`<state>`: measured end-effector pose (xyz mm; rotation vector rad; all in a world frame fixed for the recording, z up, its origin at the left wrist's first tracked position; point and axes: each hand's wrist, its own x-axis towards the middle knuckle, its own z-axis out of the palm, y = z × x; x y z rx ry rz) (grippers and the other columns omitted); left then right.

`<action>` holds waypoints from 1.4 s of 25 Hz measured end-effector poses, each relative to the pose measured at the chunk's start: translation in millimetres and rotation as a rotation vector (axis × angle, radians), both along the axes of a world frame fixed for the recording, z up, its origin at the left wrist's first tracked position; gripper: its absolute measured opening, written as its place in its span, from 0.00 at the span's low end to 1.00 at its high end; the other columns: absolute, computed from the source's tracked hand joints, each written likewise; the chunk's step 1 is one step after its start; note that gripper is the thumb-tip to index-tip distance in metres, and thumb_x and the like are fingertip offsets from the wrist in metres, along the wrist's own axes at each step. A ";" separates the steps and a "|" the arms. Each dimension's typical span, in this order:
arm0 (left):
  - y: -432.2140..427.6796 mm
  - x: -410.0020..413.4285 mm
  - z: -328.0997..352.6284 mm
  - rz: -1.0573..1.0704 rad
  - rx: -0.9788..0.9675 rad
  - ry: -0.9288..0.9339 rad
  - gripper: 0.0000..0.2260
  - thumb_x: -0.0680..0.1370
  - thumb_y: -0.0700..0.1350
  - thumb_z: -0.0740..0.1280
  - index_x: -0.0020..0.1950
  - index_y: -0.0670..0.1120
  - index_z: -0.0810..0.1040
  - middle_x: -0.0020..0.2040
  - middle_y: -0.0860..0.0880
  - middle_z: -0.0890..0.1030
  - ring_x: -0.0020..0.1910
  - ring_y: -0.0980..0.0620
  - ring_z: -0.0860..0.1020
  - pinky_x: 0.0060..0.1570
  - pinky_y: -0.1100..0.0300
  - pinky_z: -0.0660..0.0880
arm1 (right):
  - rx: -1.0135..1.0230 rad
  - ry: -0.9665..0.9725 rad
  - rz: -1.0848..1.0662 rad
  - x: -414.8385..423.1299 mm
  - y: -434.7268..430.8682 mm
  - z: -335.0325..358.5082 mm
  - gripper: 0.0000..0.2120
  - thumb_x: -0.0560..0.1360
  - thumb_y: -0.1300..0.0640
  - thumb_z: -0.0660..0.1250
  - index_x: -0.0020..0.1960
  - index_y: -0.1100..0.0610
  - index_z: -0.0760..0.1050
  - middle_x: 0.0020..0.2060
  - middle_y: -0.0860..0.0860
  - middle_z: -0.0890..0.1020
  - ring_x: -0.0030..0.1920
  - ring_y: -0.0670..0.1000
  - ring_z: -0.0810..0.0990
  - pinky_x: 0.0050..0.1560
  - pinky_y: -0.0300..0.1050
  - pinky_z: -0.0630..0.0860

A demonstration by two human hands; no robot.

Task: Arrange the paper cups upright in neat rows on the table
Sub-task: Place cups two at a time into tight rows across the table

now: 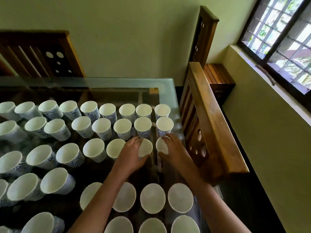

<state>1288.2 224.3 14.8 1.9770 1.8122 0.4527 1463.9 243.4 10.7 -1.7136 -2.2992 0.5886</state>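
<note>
Left hand (133, 152) curls round a cup (146, 147), right hand (175, 150) round the next cup (161, 146), near the table (168, 84) edge. Thin paper, probably light and crushable, so grip the walls softly.

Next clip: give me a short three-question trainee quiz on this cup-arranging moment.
1. True or false: the right hand grips a white paper cup with blue pattern near the right edge of the glass-topped table.
2. The left hand grips: A) the neighbouring paper cup B) the wooden chair C) nothing.
3. Fill in: the standing cups' open mouths face ___.
Key: 1 true; 2 A; 3 up.
</note>
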 end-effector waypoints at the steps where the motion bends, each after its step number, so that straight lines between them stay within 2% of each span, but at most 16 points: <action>1: 5.8 -0.1 -2.0 -0.003 0.004 0.008 0.31 0.72 0.51 0.70 0.72 0.44 0.64 0.72 0.46 0.65 0.70 0.48 0.63 0.68 0.59 0.59 | 0.007 -0.022 0.007 -0.2 5.9 -1.4 0.30 0.74 0.50 0.68 0.71 0.57 0.62 0.71 0.54 0.64 0.70 0.52 0.61 0.69 0.44 0.60; 7: 24.2 0.3 -8.2 -0.030 -0.025 0.008 0.32 0.71 0.52 0.71 0.72 0.44 0.64 0.72 0.46 0.65 0.70 0.50 0.63 0.67 0.61 0.58 | -0.028 0.046 -0.021 -1.4 20.6 -4.6 0.31 0.72 0.48 0.69 0.71 0.57 0.63 0.70 0.54 0.65 0.70 0.51 0.61 0.69 0.42 0.60; 11: 27.3 1.0 -9.0 -0.040 -0.044 0.008 0.32 0.72 0.50 0.71 0.72 0.43 0.64 0.71 0.46 0.66 0.70 0.49 0.63 0.67 0.62 0.58 | -0.030 -0.010 0.039 -1.8 20.7 -4.5 0.29 0.74 0.49 0.66 0.70 0.59 0.63 0.69 0.55 0.67 0.70 0.52 0.63 0.70 0.42 0.58; 15: 20.7 4.2 -10.2 -0.076 -0.049 -0.020 0.32 0.70 0.49 0.73 0.71 0.44 0.66 0.71 0.47 0.67 0.69 0.49 0.65 0.67 0.62 0.59 | -0.047 0.008 0.031 6.2 10.4 2.2 0.29 0.73 0.51 0.68 0.69 0.60 0.65 0.67 0.55 0.69 0.67 0.52 0.66 0.68 0.41 0.60; 18: 6.8 9.1 -10.4 -0.107 -0.049 -0.028 0.32 0.69 0.49 0.73 0.71 0.44 0.66 0.70 0.48 0.67 0.69 0.50 0.66 0.66 0.62 0.60 | -0.045 -0.062 0.050 12.8 -8.3 6.5 0.28 0.74 0.50 0.67 0.69 0.60 0.65 0.67 0.55 0.70 0.66 0.53 0.67 0.66 0.41 0.61; 21: -6.6 12.2 -9.2 -0.120 -0.057 -0.065 0.33 0.68 0.49 0.74 0.70 0.44 0.67 0.70 0.48 0.68 0.68 0.50 0.67 0.65 0.63 0.62 | -0.029 -0.054 0.011 18.7 -26.3 1.9 0.28 0.73 0.49 0.68 0.69 0.58 0.66 0.66 0.53 0.71 0.66 0.52 0.68 0.65 0.40 0.63; 35: -26.5 27.0 -4.4 -0.188 -0.115 -0.117 0.35 0.65 0.47 0.77 0.69 0.43 0.68 0.69 0.47 0.70 0.67 0.51 0.69 0.63 0.66 0.61 | -0.074 -0.027 -0.085 30.9 -57.3 1.8 0.31 0.73 0.47 0.68 0.71 0.55 0.63 0.69 0.51 0.67 0.68 0.51 0.66 0.68 0.42 0.63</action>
